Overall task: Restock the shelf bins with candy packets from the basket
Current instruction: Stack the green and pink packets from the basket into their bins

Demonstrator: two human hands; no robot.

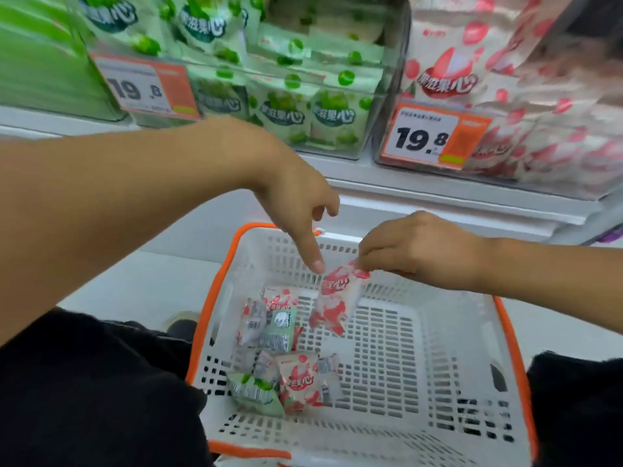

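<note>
Below, the basket (438, 332) holds pink and green candy packets (298, 382).

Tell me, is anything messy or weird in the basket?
A little messy, yes. The packets in the white basket lie in a jumbled heap, red and green ones mixed, some face down or tilted. The right hand pinches one red packet by its top. Nothing looks torn or spilled.

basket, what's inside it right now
A loose pile of red and green candy packets lies in the basket, with bare floor to the right. The right hand pinches one red packet above. Packets under the pile are hidden.
</note>
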